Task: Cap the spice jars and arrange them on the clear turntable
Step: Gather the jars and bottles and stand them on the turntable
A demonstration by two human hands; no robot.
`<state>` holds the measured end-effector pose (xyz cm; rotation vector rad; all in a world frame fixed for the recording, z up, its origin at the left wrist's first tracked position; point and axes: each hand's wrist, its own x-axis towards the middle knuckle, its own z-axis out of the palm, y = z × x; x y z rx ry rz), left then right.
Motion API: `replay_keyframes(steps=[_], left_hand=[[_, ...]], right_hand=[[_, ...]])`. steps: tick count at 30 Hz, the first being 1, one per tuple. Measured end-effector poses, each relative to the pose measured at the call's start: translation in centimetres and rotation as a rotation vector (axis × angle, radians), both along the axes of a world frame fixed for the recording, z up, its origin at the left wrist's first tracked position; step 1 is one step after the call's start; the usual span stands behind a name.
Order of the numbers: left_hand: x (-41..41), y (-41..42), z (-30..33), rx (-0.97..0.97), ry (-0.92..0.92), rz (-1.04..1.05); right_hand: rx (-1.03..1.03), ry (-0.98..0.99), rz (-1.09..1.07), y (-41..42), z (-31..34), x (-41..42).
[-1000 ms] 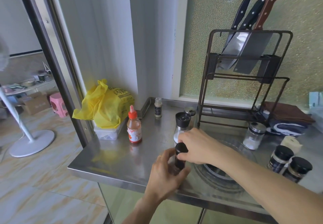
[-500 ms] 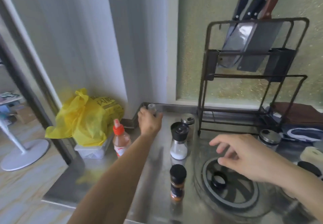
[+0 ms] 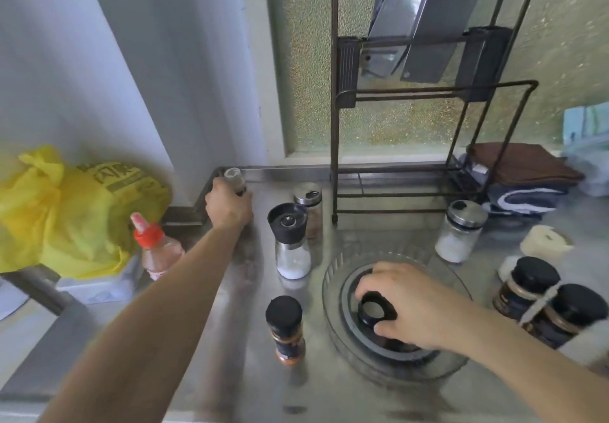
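brushed steel counter (image 3: 230, 373), clear plastic turntable (image 3: 333, 277)

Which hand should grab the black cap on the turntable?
The right hand: its fingers already curl around the black cap on the turntable. The left hand is far off, holding a small jar.

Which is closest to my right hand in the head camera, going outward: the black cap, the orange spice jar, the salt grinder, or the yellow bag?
From the right hand:
1. Black cap, in its fingers on the turntable.
2. Orange spice jar, just left.
3. Salt grinder, farther back-left.
4. Yellow bag, far left.
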<state>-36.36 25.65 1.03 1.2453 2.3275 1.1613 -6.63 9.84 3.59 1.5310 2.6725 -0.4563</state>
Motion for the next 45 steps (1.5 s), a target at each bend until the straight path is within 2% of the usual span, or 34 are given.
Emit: replay_keyframes(steps=[5, 12, 15, 20, 24, 33, 35, 38, 40, 43, 45], left_hand=[[1.1, -3.3, 4.4, 0.149, -0.013, -0.079], [4.0, -11.5, 12.6, 0.366, -0.014, -0.225], [7.1, -16.2, 14.0, 0.391, -0.094, -0.332], [12.4, -22.0, 12.7, 0.326, -0.272, -0.499], [15.9, -25.4, 10.5, 0.272, -0.397, -0.583], [19.8, -29.6, 8.1, 0.261, -0.396, -0.685], [20.4, -29.8, 7.9, 0.264, -0.378, -0.69], [21.0, -30.0, 7.6, 0.272, -0.334, -0.701], [21.2, -30.0, 7.6, 0.272, -0.323, -0.706], [21.3, -29.9, 7.7, 0.281, -0.306, -0.709], [21.4, -29.9, 7.6, 0.28, -0.287, -0.718]], right_hand=[[0.031, 0.085, -0.084, -0.1, 2.1, 0.3], [0.058, 0.659, -0.252, -1.1, 10.0, 1.6], [0.036, 0.933, -0.325, -2.5, 13.5, 2.1], [0.048, 1.096, -0.368, -5.4, 16.4, 3.3], [0.053, 1.013, -0.285, -7.6, 16.4, 5.0], [-0.04, 0.406, 0.003, -10.8, 17.4, 8.4], [-0.004, 0.303, 0.016, -11.0, 17.5, 8.3], [0.167, 0.064, -0.039, -11.3, 17.2, 7.8], [0.142, 0.019, -0.068, -11.4, 17.2, 7.9], [0.032, 0.107, -0.02, -11.4, 17.4, 8.6], [0.083, 0.06, -0.052, -11.2, 17.4, 8.7]])
